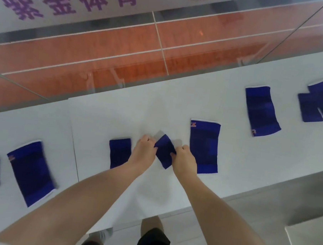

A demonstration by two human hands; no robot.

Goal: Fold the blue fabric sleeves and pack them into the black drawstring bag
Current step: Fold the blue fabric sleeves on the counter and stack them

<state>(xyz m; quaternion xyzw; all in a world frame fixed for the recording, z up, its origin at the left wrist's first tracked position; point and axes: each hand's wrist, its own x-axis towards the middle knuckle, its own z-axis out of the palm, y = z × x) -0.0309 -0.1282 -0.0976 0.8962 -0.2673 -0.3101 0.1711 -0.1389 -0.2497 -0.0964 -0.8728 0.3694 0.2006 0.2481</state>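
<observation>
Over the white counter (pixel 104 120), small blue sleeve (pixel 164 153) tilted diagonally, fingers of both hands pinching its edges

Sleeves lie in a row along the counter (pixel 101 115) — two at the far left, one (pixel 119 152) just left of the hands, one (pixel 204 147) just right, two further right. Between the hands (pixel 146 151) (pixel 185 161) sits a small tilted sleeve (pixel 164 153) — behind the counter stands a glass pane (pixel 105 41).

Both bare forearms reach forward and converge; the left hand (pixel 145 149) and right hand (pixel 185 159) sit close together, fingers apparently curled in a pinch.
</observation>
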